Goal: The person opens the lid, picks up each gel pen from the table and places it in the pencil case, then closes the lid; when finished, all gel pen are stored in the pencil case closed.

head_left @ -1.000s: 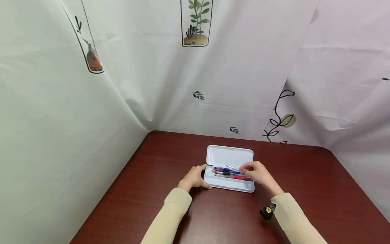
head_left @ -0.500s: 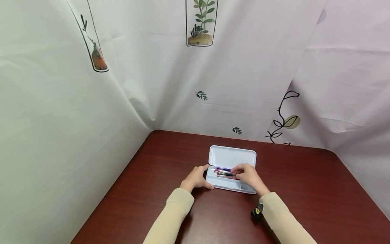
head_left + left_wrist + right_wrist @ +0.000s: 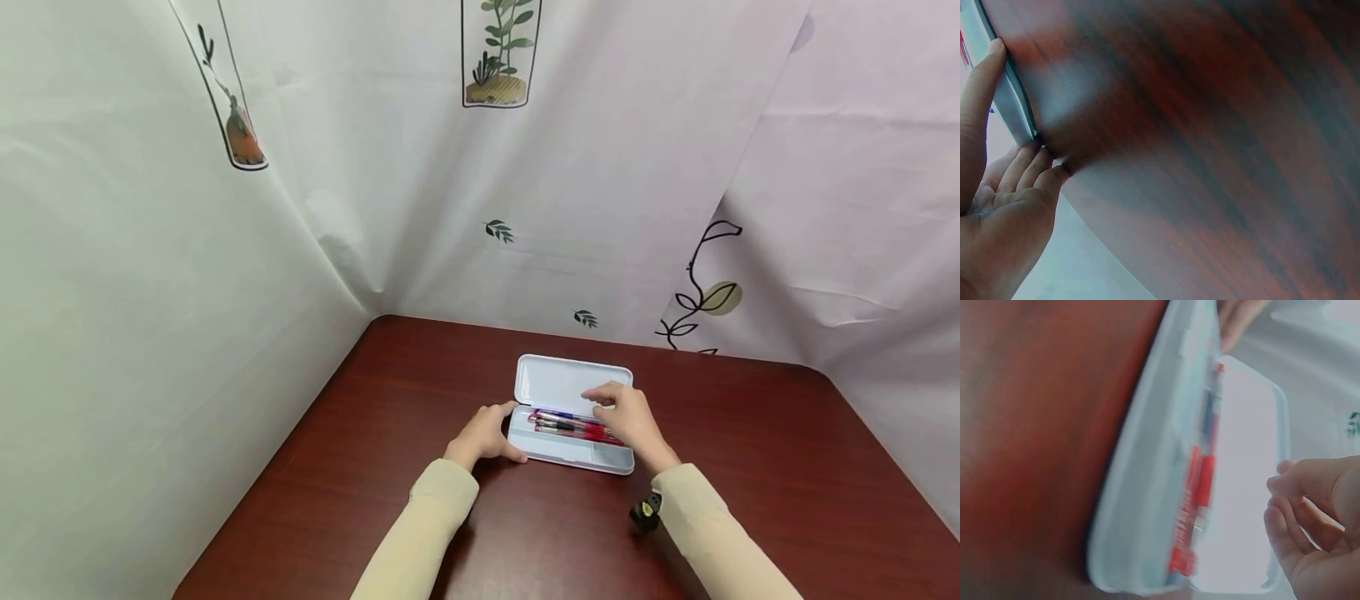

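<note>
A white pencil case (image 3: 558,452) lies with its lid (image 3: 547,383) raised at the back. Several pens (image 3: 573,427), with red, blue and black parts, rest together in its rear compartment. At the case's left end, my left hand (image 3: 480,435) grips it, thumb on the front corner and fingers at the back corner. The left wrist view shows the thumb along the case's side (image 3: 1013,106). Over the right part of the case is my right hand (image 3: 626,417), its fingers bent loosely with nothing between them. In the right wrist view, red-capped pens (image 3: 1194,506) lie beside that hand.
The case stands on a dark red-brown table (image 3: 540,533). White fabric (image 3: 600,208) printed with plants hangs behind it and at the left. A black device (image 3: 645,512) sits at my right wrist.
My right hand first moved left, lowering a pen into the case among the others. It has since let go and lifted up and right. The left hand keeps its grip on the case.
</note>
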Motion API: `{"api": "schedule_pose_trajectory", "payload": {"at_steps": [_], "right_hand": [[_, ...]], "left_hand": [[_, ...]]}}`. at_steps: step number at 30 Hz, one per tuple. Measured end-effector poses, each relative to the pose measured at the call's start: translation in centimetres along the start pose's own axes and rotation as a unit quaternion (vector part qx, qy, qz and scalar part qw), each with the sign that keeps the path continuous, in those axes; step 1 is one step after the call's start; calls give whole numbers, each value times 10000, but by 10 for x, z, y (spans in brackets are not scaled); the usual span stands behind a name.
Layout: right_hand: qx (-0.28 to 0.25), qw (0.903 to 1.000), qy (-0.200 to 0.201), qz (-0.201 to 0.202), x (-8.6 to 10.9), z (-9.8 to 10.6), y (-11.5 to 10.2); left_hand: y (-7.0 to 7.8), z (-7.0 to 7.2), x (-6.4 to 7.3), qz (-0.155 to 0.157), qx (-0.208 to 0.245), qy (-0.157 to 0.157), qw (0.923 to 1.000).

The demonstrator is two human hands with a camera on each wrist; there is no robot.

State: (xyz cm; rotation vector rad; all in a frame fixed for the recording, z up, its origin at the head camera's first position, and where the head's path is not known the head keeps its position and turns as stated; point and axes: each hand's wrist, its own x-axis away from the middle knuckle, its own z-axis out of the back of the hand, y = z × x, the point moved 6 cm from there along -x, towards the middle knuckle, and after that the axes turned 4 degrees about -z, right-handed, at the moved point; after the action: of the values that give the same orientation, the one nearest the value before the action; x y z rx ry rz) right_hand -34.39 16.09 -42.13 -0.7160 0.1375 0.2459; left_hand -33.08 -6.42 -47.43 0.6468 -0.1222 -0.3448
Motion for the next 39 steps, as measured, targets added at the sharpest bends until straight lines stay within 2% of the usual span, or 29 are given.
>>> {"api": "schedule_pose_trajectory", "payload": {"at_steps": [8, 14, 21, 30, 34, 39], "right_hand": [[48, 9997, 194, -170, -21, 29, -5], [117, 9995, 126, -263, -36, 38, -8], [71, 9987, 23, -499, -50, 30, -5], [212, 9962, -250, -803, -63, 6, 0], [345, 9959, -312, -778, -64, -1, 0], [329, 9975, -210, -584, -60, 0, -9]], "left_hand": [[-1, 2, 2, 67, 0, 5, 10000], [-2, 1, 3, 134, -16, -5, 9999], [1, 1, 4, 69, -62, 40, 9999], [5, -4, 5, 55, -126, 38, 9999], [6, -4, 6, 52, -168, 40, 9998], [4, -1, 4, 115, -197, 31, 9997]]}}
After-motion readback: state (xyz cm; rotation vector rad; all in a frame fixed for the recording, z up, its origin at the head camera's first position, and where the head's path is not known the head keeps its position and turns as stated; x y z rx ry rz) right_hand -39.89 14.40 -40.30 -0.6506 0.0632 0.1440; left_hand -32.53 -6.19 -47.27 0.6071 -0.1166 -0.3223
